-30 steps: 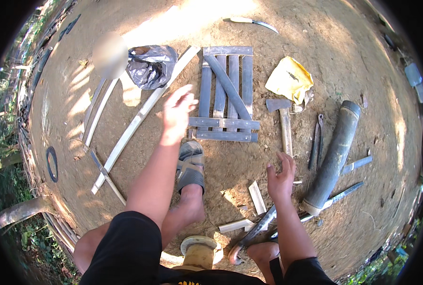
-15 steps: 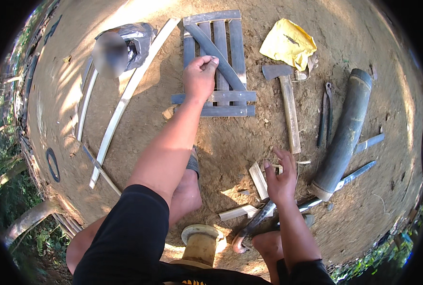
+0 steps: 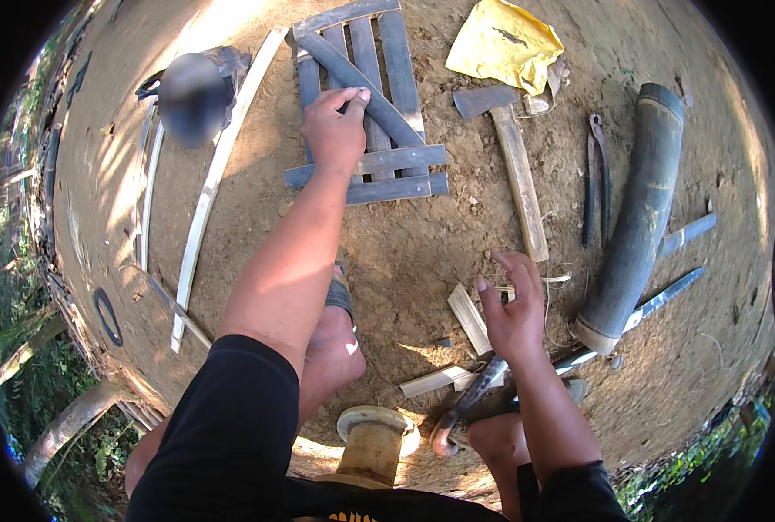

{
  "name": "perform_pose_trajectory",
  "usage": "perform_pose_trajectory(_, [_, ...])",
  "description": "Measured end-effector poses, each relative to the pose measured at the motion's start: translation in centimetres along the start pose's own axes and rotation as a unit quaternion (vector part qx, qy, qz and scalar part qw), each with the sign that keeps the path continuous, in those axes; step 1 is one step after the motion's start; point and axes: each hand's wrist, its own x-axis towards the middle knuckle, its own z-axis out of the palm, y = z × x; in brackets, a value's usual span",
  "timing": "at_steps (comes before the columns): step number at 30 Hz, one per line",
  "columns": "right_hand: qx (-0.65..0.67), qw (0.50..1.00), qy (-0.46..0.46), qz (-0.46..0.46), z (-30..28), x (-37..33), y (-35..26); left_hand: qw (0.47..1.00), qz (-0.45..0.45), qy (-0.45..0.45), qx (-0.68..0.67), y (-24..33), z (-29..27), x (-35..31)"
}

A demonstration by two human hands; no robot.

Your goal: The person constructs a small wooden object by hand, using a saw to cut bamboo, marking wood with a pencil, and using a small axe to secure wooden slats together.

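A slatted panel of dark grey bamboo strips lies on the dirt ahead of me, with a diagonal strip across it. My left hand reaches to that strip, thumb and fingertips pinched together just above or against it. Whatever sits in the pinch is too small to make out. My right hand hovers lower right, fingers apart and holding nothing. Beside it are pale split bamboo pieces and the dark curved handle of a tool. A hatchet with a wooden handle lies beyond its fingertips.
Pliers and a thick bamboo section lie right, with a blade sticking out beyond it. A yellow sheet is at the back. Long bamboo strips and a black bag lie left. A bamboo stump stands between my legs.
The whole view has shifted, so the panel and hatchet appear farther left and higher. My left hand keeps its pinch at the diagonal strip; my right hand stays spread in the air.
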Motion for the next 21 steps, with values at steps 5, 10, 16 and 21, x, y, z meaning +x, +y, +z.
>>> perform_pose_trajectory(5, [-0.009, 1.000, -0.003, -0.001, -0.1, 0.0, 0.0, 0.993, 0.070, 0.025, 0.087, 0.4, -0.2, -0.6])
perform_pose_trajectory(10, [-0.123, 0.990, 0.049, -0.046, 0.1, 2.0, -0.1, 0.966, 0.174, 0.071, 0.177, 0.5, -0.9, -0.6])
perform_pose_trajectory(16, [-0.315, 0.948, 0.055, -0.002, 2.1, 3.8, 0.4, 0.977, 0.154, 0.051, 0.142, 0.2, -3.0, 0.0])
perform_pose_trajectory(21, [-0.315, 0.948, -0.005, 0.049, 2.9, 4.9, -1.8, 0.975, 0.155, 0.054, 0.148, -1.6, -5.0, 0.7])
